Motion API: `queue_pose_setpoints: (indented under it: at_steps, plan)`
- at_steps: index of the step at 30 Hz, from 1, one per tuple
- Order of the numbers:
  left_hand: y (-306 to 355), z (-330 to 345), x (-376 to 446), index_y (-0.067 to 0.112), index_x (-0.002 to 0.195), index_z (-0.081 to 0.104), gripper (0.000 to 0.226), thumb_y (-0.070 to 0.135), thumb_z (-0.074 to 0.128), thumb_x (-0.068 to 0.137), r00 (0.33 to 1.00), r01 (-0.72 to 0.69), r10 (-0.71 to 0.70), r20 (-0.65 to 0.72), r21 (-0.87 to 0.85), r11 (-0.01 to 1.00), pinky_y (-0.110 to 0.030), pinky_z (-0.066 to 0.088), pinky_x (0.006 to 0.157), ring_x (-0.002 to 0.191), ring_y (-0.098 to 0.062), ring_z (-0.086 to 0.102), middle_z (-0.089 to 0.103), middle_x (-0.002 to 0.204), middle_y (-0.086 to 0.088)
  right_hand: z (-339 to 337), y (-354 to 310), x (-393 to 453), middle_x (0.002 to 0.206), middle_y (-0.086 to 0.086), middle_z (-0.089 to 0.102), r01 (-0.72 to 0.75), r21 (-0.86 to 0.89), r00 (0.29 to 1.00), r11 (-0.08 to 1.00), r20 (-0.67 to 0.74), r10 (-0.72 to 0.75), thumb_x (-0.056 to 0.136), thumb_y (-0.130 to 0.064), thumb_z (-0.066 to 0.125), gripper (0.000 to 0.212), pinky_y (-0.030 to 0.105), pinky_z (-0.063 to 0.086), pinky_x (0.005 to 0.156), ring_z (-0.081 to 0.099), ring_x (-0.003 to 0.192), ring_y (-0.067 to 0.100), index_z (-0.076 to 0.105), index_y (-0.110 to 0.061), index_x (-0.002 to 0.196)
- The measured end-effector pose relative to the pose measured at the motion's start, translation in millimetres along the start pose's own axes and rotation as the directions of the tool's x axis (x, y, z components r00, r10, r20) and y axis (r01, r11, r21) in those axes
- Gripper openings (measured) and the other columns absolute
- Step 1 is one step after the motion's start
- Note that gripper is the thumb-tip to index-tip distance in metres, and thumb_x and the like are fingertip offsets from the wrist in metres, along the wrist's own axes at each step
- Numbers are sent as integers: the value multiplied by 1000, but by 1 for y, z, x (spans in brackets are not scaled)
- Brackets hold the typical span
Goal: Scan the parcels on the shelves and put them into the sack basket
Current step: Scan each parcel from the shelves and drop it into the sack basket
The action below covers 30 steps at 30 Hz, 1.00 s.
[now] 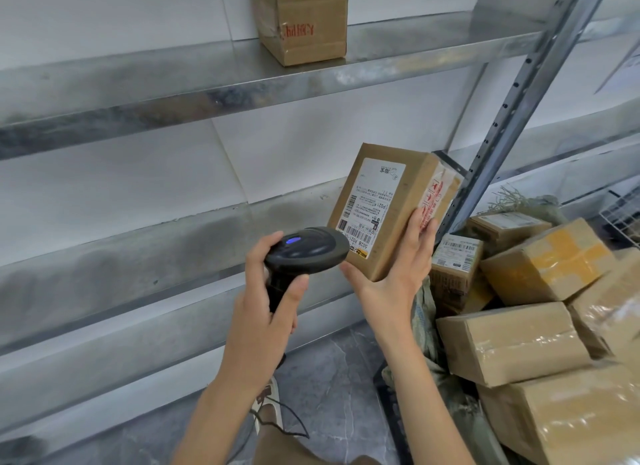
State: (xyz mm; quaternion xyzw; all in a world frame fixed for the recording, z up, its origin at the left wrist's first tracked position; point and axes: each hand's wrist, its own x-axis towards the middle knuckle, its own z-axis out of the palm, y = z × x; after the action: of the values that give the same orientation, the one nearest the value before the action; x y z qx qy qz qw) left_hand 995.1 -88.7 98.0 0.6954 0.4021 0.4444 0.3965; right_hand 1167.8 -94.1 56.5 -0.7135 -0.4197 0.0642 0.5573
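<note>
Left hand [263,312] gripping one barcode scanner [306,253], right hand [398,267] clasping one labelled parcel [391,208], one carton [299,21] on upper shelf [138,83], six cartons visible in sack basket [424,329].

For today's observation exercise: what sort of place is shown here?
Probably a parcel depot or courier sorting room: metal shelves, labelled cardboard parcels piled in a sack basket, and a handheld barcode scanner aimed at a parcel.

Brown cardboard parcel [391,208] with white shipping label, tilted, held above sack basket [424,312] heaped with taped boxes; another parcel [301,21] upright on top shelf [138,86].
</note>
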Motion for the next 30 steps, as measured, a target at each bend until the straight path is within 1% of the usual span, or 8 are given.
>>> queue_pose_setpoints:
  at_steps: [6,13,15,18,22,24,27,30]
  plan:
    - [-3,0,-4,62,134,34,49,54,53,89,1000,4,-5,-18,-8,1000,-22,51,51,55,-16,60,66,93,11,-1,0,-2,167,-5,-11,10,-21,999,1000,-32,-11,68,-31,91,132,40,0,117,1,152,24,-7,-49,154]
    - [-6,0,-6,64,134,33,50,56,53,89,1000,7,-7,-3,-11,1000,-24,52,52,55,-17,60,65,91,12,-2,1,-6,168,-2,-10,0,-35,1000,999,-18,-1,68,-30,91,128,40,1,116,2,152,25,-2,-41,156]
    - [-7,1,-6,64,135,32,51,56,53,89,1000,11,-11,6,-13,1000,-24,53,53,56,-18,61,66,92,12,-3,1,-6,168,-2,-9,-9,-31,1000,999,-20,8,68,-29,91,128,39,1,116,4,151,24,-2,-43,155]
    - [-9,4,-5,62,137,33,53,57,54,89,1000,17,-17,15,-27,999,-24,53,55,57,-19,62,66,95,11,-7,1,-8,168,-3,-9,-16,-21,1000,1000,-26,16,68,-30,91,131,43,5,119,5,151,23,-8,-54,151]
    - [-10,11,-2,60,137,34,54,59,55,88,999,13,-11,45,-51,999,-25,52,54,56,-20,62,67,94,8,-16,7,-10,165,-14,-13,-71,-23,997,997,-34,70,68,-31,91,133,46,8,119,6,150,24,-13,-64,145]
    - [-9,17,2,62,136,33,53,61,54,87,997,6,-1,74,-58,998,-27,52,53,56,-20,62,68,95,5,-23,12,-12,163,-17,-14,-106,-33,994,994,-43,105,68,-33,90,132,45,8,117,5,150,23,-12,-59,147]
    - [-5,31,10,60,137,34,53,61,54,87,991,-11,21,135,-71,997,-31,52,53,55,-20,62,69,93,5,-38,17,-14,164,-14,-13,-159,-52,984,986,-88,154,69,-35,90,126,42,7,115,3,150,21,-3,-44,154]
    - [1,52,17,59,137,35,53,60,55,89,974,-28,56,219,-127,991,-31,54,54,55,-19,61,68,95,3,-62,22,-15,164,-17,-15,-202,-53,970,978,-145,193,70,-38,88,124,49,9,122,3,151,19,0,-39,157]
